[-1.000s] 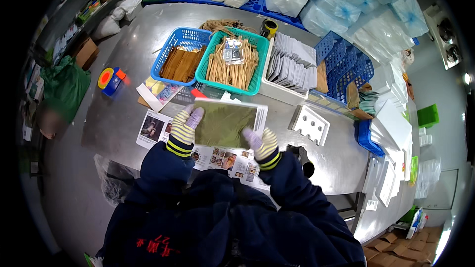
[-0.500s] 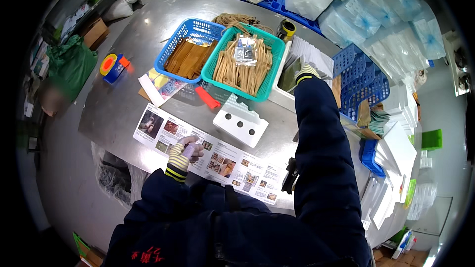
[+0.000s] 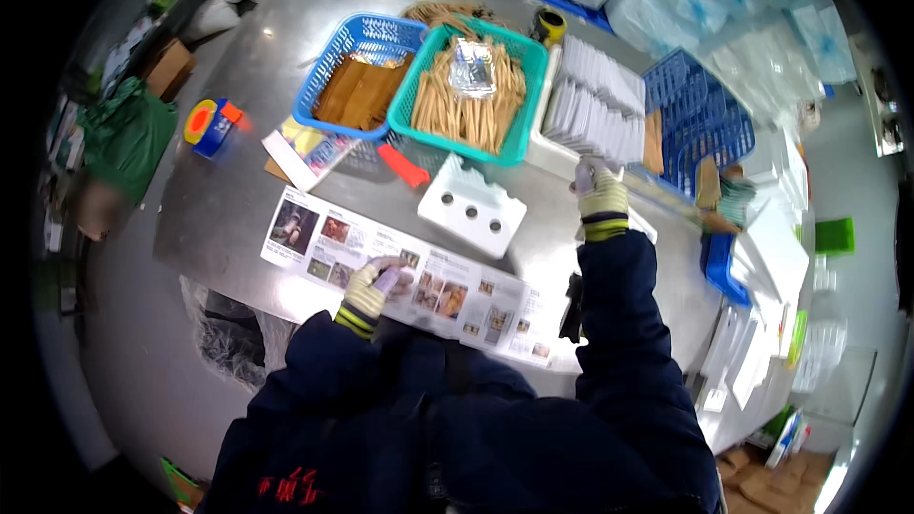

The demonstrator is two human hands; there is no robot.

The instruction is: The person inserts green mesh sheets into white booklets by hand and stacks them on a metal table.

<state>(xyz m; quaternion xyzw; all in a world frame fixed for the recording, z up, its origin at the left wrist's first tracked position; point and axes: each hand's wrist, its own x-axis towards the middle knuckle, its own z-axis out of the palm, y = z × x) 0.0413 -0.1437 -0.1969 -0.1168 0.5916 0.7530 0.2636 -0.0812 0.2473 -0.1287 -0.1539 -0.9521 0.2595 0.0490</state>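
Observation:
My left hand [image 3: 367, 287], in a striped glove, hovers over a long printed sheet [image 3: 447, 301] with photos along the table's near side. Its thumb and fingers look loosely apart, somewhat blurred, with nothing visible between them. My right hand [image 3: 600, 188], gloved alike, is at the near edge of a white tray [image 3: 557, 154] filled with rows of thin white packets [image 3: 595, 100]. The right fingers are bent together; what they hold, if anything, is too blurred to make out. A pale flat edge [image 3: 644, 225] shows beside that wrist. A white foam holder with holes [image 3: 471, 205] lies between the hands.
Beyond the sheet stand a blue basket [image 3: 314, 86] of brown flat packs and a green basket [image 3: 405, 100] of wooden sticks with a silvery packet on top. A red-handled object [image 3: 404, 166], a tape dispenser [image 3: 208, 128] and blue racks [image 3: 700, 124] are around.
My right hand has drawn back toward me from inside the white tray to its near edge. My left hand has shifted slightly right over the sheet. The whole view has tilted a little.

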